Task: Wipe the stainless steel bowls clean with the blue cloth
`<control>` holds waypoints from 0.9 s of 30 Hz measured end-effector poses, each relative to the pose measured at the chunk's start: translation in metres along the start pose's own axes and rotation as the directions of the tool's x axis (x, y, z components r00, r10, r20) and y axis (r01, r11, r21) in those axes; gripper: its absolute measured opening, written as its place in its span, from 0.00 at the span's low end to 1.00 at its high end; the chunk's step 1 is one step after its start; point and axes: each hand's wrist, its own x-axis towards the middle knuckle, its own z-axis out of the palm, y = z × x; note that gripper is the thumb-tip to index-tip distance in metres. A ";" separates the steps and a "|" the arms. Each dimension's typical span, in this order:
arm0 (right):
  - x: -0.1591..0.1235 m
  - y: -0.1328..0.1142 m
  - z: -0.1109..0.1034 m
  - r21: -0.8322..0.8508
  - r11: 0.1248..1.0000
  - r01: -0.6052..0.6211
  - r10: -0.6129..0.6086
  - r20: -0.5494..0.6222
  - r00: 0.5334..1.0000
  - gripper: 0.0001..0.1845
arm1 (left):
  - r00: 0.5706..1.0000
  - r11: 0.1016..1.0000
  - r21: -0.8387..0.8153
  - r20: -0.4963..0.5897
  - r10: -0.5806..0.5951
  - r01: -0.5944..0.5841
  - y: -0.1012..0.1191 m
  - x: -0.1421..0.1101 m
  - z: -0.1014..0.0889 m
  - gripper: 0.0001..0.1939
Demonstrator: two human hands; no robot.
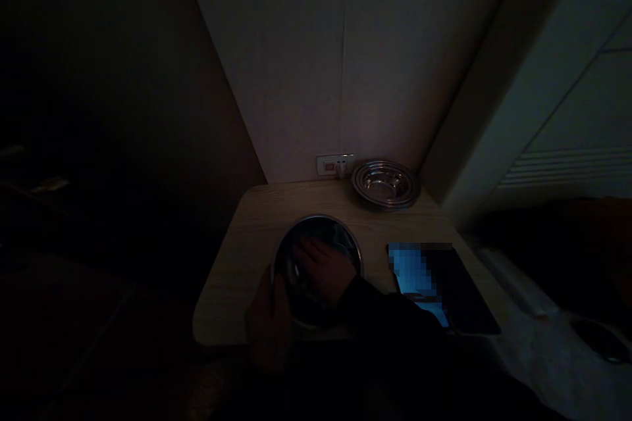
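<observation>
A round metal dish [360, 252] with a shiny rim and a dark inside rests near the front of the table. At its left edge my left hand [270, 322] is closed, with the thumb over the rim. My right hand [326, 270] reaches in from the right and lies on the inner surface of the dish, fingers stretched out towards the upper left. Dim light hides whether anything thin is under that palm. A dark sleeve covers the right forearm.
Several nested metal bowls [385, 185] stand at the back right of the wooden table [232, 276]. A lit tablet [469, 296] lies at the right. Behind, a wall socket [335, 164] holds a plug. Walls bound the back and right.
</observation>
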 end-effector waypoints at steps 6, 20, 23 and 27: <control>-0.004 0.017 -0.003 -0.002 0.987 -0.159 0.159 0.057 0.986 0.24 | 1.000 0.999 -0.026 -0.009 0.019 -0.019 0.002 -0.003 0.003 0.24; 0.006 -0.011 -0.005 0.337 0.901 0.274 -0.347 0.178 0.921 0.17 | 0.991 0.992 -0.007 -0.052 -0.123 0.123 -0.004 0.004 0.007 0.23; 0.012 -0.005 0.002 0.288 0.947 0.145 -0.193 0.146 0.970 0.19 | 0.994 0.996 -0.023 -0.070 -0.087 0.085 -0.010 0.003 0.010 0.21; 0.026 0.000 0.011 0.259 0.964 -0.068 0.048 0.082 0.995 0.20 | 0.995 0.997 -0.039 -0.075 -0.069 0.066 -0.015 0.004 0.014 0.21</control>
